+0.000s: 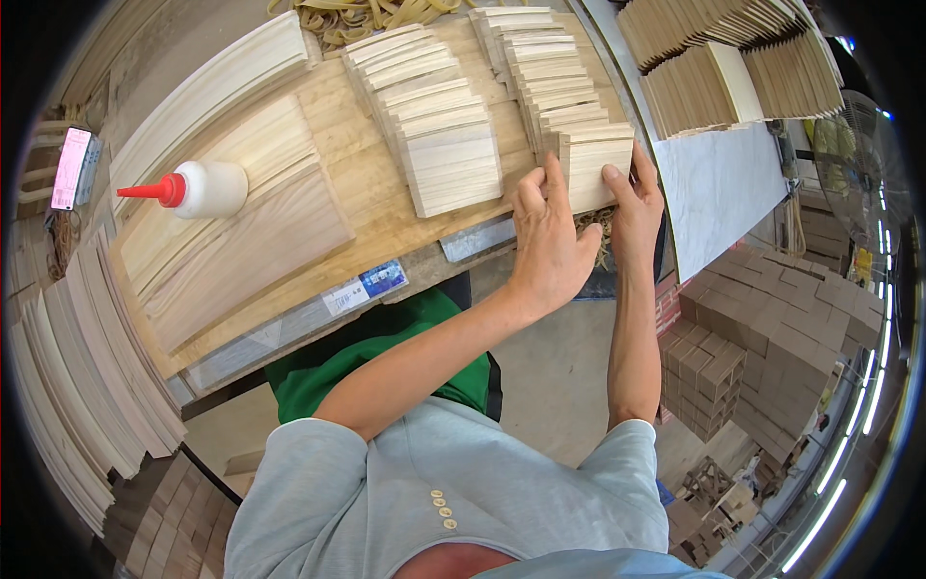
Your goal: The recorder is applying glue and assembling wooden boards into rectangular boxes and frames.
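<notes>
At the right end of the workbench, a small pale wooden board (596, 166) stands at the near end of a row of overlapping boards (552, 79). My right hand (637, 207) grips its right side, thumb on the face and fingers around the edge. My left hand (555, 236) holds the board's left edge with its index finger, other fingers curled and thumb stretched out below. Whether one board or a few lie between my hands, I cannot tell. To the left runs a second row of overlapping boards (449, 154).
A white glue bottle (214, 189) with a red nozzle lies on wide wooden panels (280, 207) at left. Yellowish bands (371, 13) lie at the far edge. Stacked thin boards (738, 77) fill the far right. Brown blocks (772, 309) are piled beyond my right arm, near a fan (854, 159).
</notes>
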{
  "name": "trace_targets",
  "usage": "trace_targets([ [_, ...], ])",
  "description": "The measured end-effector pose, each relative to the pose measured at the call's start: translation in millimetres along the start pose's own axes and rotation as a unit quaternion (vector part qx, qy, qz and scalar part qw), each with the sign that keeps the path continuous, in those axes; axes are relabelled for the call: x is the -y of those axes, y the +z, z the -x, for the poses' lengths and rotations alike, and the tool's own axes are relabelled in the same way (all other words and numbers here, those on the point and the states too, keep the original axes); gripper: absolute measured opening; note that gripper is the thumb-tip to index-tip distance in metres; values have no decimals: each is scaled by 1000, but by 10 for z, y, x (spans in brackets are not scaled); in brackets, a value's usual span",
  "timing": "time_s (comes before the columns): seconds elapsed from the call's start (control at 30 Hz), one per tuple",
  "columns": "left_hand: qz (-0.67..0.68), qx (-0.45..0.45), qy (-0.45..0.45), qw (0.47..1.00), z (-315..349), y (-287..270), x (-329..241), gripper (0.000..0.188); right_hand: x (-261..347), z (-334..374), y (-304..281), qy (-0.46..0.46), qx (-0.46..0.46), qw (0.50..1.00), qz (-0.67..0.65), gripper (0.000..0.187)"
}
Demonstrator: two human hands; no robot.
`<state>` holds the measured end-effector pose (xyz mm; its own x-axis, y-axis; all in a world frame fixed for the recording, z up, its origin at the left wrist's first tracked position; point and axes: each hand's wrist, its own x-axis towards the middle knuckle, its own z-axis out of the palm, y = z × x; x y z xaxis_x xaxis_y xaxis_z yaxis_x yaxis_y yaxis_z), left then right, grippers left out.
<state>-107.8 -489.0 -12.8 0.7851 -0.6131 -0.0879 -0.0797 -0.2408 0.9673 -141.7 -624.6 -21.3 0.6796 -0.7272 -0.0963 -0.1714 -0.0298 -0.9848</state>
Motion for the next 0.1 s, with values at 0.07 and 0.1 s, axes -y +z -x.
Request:
trace_targets([
  [0.07,-3,-5,-1,1000,23,13,-18,89,21,34,20,-13,-4,1000,3,61],
  [0.1,-2,-5,-1,1000,26,13,-18,89,26,43,25,-25,-9,1000,5,62],
])
